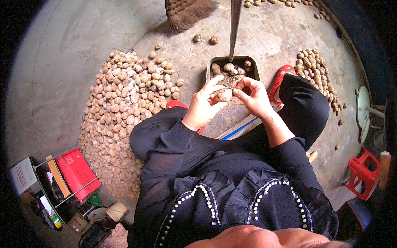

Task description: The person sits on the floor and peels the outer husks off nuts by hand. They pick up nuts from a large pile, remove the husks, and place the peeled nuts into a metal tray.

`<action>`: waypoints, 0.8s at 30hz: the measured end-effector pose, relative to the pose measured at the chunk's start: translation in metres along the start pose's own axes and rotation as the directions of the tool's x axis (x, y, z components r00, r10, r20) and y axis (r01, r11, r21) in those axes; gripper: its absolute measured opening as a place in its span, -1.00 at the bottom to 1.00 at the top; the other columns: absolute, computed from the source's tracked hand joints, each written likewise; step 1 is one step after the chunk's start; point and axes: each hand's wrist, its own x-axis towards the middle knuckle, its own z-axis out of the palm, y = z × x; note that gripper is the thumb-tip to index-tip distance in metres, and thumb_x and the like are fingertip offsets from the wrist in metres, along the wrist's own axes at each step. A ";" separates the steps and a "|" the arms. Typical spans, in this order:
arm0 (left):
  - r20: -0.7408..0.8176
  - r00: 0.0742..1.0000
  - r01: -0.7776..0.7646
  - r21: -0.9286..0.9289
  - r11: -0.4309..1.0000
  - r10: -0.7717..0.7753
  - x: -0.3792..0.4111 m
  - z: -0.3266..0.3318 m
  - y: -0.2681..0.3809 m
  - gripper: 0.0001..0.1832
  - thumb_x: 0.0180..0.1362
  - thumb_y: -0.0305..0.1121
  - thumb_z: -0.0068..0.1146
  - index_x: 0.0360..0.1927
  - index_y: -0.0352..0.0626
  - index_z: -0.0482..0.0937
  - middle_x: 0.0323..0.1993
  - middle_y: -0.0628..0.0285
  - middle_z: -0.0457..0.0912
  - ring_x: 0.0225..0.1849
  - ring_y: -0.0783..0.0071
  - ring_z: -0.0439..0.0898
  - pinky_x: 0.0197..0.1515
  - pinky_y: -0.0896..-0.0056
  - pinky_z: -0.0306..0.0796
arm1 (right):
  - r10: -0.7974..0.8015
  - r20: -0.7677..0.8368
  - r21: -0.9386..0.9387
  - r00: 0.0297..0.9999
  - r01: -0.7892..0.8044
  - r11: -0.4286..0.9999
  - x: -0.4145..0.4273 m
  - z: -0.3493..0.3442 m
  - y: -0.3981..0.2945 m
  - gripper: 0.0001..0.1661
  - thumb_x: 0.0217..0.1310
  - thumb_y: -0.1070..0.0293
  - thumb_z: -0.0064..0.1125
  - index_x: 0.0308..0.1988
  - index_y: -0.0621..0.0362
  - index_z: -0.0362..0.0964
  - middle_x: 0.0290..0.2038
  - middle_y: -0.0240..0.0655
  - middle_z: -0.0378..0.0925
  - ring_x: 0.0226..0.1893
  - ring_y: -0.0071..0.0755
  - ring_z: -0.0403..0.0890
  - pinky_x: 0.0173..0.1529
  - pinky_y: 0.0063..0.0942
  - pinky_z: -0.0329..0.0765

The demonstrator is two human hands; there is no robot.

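My left hand (203,105) holds a pale, brown-mottled round tuber (223,95) between the thumb and fingers. At the tuber's upper right edge, my right hand (252,96) pinches a small thin object (229,87), too small to identify. Both hands are over the near part of a long-handled dustpan (257,69). Loose dirt (225,81) and several tubers, one of them whitish (228,67), lie in the pan. The dustpan's handle (234,31) rises from its far side.
A large heap of tubers (121,93) spreads at left, a smaller pile (313,68) at right. Two loose tubers, including a brown one (214,39), lie near a fibre broom (186,14). A loaded rack (76,173) stands lower left, a red plastic stool (363,173) lower right.
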 end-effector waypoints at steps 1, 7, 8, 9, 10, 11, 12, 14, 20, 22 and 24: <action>-0.011 1.000 -0.020 0.049 0.999 0.020 0.000 -0.001 -0.003 -0.27 -0.10 -0.71 0.13 0.21 -0.17 0.18 -0.07 0.17 0.50 -0.13 0.57 0.51 -0.12 0.58 0.43 | 0.001 0.022 0.020 1.000 -0.001 1.000 0.000 -0.001 0.000 -0.88 0.00 0.49 0.20 -0.50 0.24 0.39 -0.61 -0.49 0.40 -0.55 -0.69 0.38 -0.42 -0.64 0.37; -0.064 0.992 -0.083 0.281 0.956 0.105 0.000 0.000 0.001 -0.24 -0.14 -0.71 0.15 0.21 -0.15 0.17 -0.10 0.20 0.55 -0.21 0.57 0.54 -0.17 0.56 0.45 | -0.254 0.095 -0.043 0.963 0.259 0.965 -0.001 0.000 0.008 -0.92 0.00 0.52 0.18 -0.47 0.23 0.41 -0.60 -0.47 0.39 -0.52 -0.67 0.39 -0.39 -0.64 0.38; -0.063 0.993 -0.077 0.300 0.951 0.101 -0.001 0.000 0.000 -0.23 -0.15 -0.71 0.15 0.21 -0.15 0.17 -0.11 0.21 0.56 -0.22 0.57 0.54 -0.17 0.56 0.45 | -0.215 0.089 -0.069 0.973 0.222 0.973 -0.001 -0.001 0.006 -0.92 0.00 0.52 0.18 -0.47 0.23 0.41 -0.60 -0.47 0.39 -0.51 -0.67 0.39 -0.38 -0.63 0.38; -0.062 0.991 -0.094 0.287 0.953 0.116 -0.001 0.001 0.001 -0.23 -0.15 -0.70 0.15 0.21 -0.14 0.18 -0.11 0.21 0.56 -0.23 0.57 0.54 -0.18 0.56 0.45 | -0.177 0.080 -0.094 0.981 0.184 0.978 -0.001 0.000 0.002 -0.93 0.00 0.53 0.17 -0.46 0.23 0.41 -0.60 -0.47 0.39 -0.51 -0.67 0.39 -0.38 -0.63 0.39; -0.060 0.989 -0.111 0.274 0.955 0.132 -0.002 0.002 0.003 -0.23 -0.16 -0.70 0.15 0.21 -0.13 0.19 -0.11 0.21 0.57 -0.24 0.57 0.54 -0.19 0.57 0.45 | -0.071 0.061 -0.101 0.996 0.077 0.992 -0.001 -0.002 -0.004 -0.93 0.00 0.53 0.17 -0.47 0.23 0.41 -0.60 -0.48 0.38 -0.51 -0.67 0.38 -0.38 -0.64 0.38; -0.059 0.987 -0.127 0.262 0.957 0.147 -0.003 0.002 0.004 -0.23 -0.16 -0.70 0.16 0.21 -0.11 0.19 -0.11 0.21 0.57 -0.25 0.58 0.54 -0.20 0.57 0.45 | 0.035 0.041 -0.105 0.999 -0.031 0.994 0.000 -0.003 -0.011 -0.93 0.01 0.54 0.16 -0.47 0.24 0.41 -0.61 -0.49 0.37 -0.52 -0.67 0.38 -0.38 -0.64 0.38; -0.061 0.987 -0.127 0.292 0.948 0.151 -0.003 0.003 0.006 -0.23 -0.16 -0.69 0.16 0.20 -0.11 0.20 -0.12 0.21 0.57 -0.26 0.58 0.54 -0.20 0.57 0.45 | 0.065 0.057 -0.067 0.996 -0.061 0.996 0.000 -0.004 -0.008 -0.92 0.00 0.54 0.16 -0.48 0.23 0.40 -0.58 -0.46 0.39 -0.50 -0.66 0.39 -0.36 -0.64 0.38; -0.064 0.985 -0.125 0.350 0.928 0.157 -0.003 0.003 0.008 -0.24 -0.17 -0.69 0.16 0.19 -0.09 0.22 -0.12 0.21 0.58 -0.27 0.59 0.54 -0.22 0.57 0.45 | 0.023 0.098 -0.010 0.995 -0.022 1.000 -0.001 -0.007 -0.006 -0.91 -0.01 0.55 0.17 -0.50 0.23 0.39 -0.51 -0.42 0.42 -0.45 -0.66 0.40 -0.34 -0.63 0.39; -0.097 0.979 -0.121 0.432 0.894 0.179 -0.001 0.002 -0.002 -0.25 -0.18 -0.67 0.17 0.18 -0.07 0.24 -0.13 0.21 0.58 -0.26 0.58 0.56 -0.21 0.54 0.45 | -0.334 0.133 -0.206 0.933 0.355 0.912 -0.001 -0.003 0.001 -0.88 -0.03 0.54 0.18 -0.52 0.23 0.36 -0.45 -0.37 0.43 -0.43 -0.67 0.40 -0.33 -0.62 0.39; -0.079 0.971 -0.169 0.433 0.886 0.224 -0.003 0.002 0.006 -0.25 -0.18 -0.67 0.17 0.18 -0.08 0.24 -0.12 0.20 0.58 -0.25 0.57 0.56 -0.21 0.54 0.45 | -0.002 0.115 -0.179 0.993 0.022 0.984 0.000 -0.006 -0.010 -0.86 0.00 0.56 0.16 -0.52 0.24 0.34 -0.30 -0.40 0.43 -0.33 -0.66 0.40 -0.24 -0.65 0.38; -0.075 0.969 -0.184 0.427 0.885 0.237 -0.003 0.003 0.008 -0.25 -0.19 -0.68 0.18 0.18 -0.09 0.25 -0.11 0.21 0.58 -0.25 0.56 0.57 -0.21 0.55 0.46 | 0.156 0.102 -0.070 0.982 -0.150 0.986 0.000 -0.007 -0.009 -0.84 0.03 0.55 0.16 -0.53 0.23 0.33 -0.28 -0.44 0.45 -0.31 -0.67 0.39 -0.21 -0.69 0.36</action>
